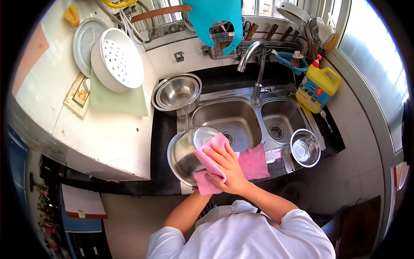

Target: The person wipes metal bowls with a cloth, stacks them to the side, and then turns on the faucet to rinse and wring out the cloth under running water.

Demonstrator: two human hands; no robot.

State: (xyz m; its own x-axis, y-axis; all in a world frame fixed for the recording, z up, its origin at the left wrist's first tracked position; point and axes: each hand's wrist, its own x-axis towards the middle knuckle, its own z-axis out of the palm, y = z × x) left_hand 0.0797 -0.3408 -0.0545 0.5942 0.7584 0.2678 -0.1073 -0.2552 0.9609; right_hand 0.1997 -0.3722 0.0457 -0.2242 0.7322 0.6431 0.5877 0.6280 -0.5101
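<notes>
A large metal bowl is tilted over the left front edge of the double sink, its underside facing up. My right hand presses a pink cloth against the bowl, fingers closed on the cloth. My left forearm reaches to the bowl's near rim, and the left hand itself is hidden beneath the cloth and the right hand. A second pink cloth lies on the sink's front edge, just right of my right hand.
Nested metal bowls stand behind at the left. A small metal bowl sits at the right front corner. The faucet rises behind the sink, beside a yellow jug. A white colander hangs at the left wall.
</notes>
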